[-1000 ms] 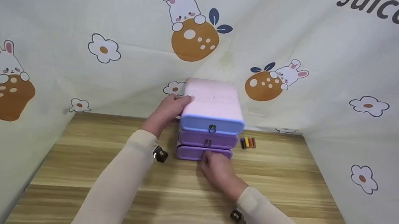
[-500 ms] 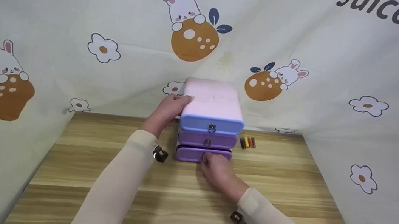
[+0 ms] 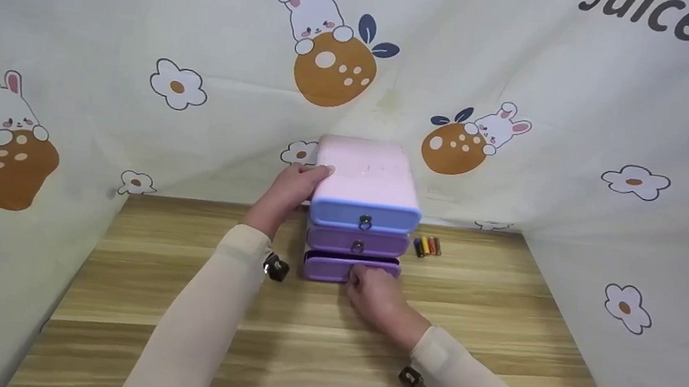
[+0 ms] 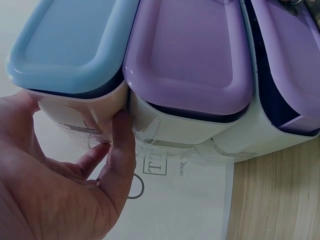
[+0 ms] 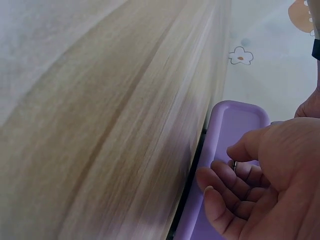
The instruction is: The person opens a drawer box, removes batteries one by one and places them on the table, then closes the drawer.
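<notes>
A three-tier drawer unit (image 3: 370, 173) with a pink top stands at the table's back. The top drawer (image 3: 342, 213) is blue; the middle drawer (image 3: 329, 239) and bottom drawer (image 3: 326, 269) are purple. My left hand (image 3: 292, 188) holds the unit's upper left edge, thumb on top and fingers against the side. At the bottom drawer's front, my right hand (image 3: 379, 295) pinches a small metal ring pull (image 5: 234, 165), mostly hidden by the fingers. The bottom drawer stands slightly out, with a dark gap above its front. Its contents cannot be seen.
Several small batteries (image 3: 428, 247) lie side by side on the wood-grain table (image 3: 298, 359), right of the unit. A printed cloth (image 3: 240, 29) with rabbits and flowers rises behind the table and on both sides.
The bottom drawer has slid a little toward me with my right hand, and the dark gap above its front has widened. My left hand stays on the unit.
</notes>
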A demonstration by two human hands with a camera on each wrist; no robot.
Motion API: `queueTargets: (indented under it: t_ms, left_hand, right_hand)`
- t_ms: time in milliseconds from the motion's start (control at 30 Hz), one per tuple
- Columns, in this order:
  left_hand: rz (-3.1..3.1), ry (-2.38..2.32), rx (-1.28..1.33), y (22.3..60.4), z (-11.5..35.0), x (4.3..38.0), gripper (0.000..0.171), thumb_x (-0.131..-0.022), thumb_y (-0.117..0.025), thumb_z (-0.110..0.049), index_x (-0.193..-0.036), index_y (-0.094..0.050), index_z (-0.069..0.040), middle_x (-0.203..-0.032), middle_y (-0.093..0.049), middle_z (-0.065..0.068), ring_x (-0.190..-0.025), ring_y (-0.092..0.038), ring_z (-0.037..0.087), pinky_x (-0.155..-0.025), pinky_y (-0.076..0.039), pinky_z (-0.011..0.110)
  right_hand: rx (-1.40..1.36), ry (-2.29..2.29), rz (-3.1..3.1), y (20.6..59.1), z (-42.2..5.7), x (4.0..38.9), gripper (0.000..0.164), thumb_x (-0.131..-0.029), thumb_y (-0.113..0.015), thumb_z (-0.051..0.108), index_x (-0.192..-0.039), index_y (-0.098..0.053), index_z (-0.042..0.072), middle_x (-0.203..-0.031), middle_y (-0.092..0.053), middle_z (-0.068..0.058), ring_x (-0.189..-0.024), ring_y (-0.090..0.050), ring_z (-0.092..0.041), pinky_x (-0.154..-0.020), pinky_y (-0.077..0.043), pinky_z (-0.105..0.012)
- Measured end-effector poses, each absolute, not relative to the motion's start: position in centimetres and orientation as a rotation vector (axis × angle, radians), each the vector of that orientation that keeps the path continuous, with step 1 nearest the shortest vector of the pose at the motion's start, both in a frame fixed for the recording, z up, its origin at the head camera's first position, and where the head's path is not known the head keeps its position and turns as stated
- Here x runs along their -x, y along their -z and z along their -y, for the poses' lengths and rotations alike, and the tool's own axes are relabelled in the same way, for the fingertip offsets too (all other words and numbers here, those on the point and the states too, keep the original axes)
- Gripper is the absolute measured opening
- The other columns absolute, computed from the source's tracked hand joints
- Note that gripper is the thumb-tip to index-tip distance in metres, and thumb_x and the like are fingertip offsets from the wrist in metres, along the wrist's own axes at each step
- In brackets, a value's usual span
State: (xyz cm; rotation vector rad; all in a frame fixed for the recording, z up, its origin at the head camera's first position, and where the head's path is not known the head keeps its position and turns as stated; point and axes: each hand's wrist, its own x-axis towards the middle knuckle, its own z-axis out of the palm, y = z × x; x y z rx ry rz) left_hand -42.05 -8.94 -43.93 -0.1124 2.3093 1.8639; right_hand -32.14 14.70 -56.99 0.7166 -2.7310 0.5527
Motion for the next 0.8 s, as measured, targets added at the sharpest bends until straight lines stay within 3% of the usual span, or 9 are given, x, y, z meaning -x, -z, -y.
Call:
queueTargets:
  t_ms: [800]
  left_hand:
    - [-2.366, -1.830, 0.100, 43.94, 9.01, 42.08, 0.081, -0.104, -0.065, -0.059, -0.155, -0.050, 0.002, -0.144, -0.062, 0.019, -0.130, -0.061, 0.031, -0.112, -0.052, 0.046]
  right_hand:
    - [-0.732, -0.555, 2.758, 56.20, -14.93, 31.13, 0.023, -0.091, -0.075, 0.007, -0.075, -0.062, 0.018, -0.067, -0.060, 0.003, -0.062, -0.060, -0.021, -0.058, -0.054, -0.041]
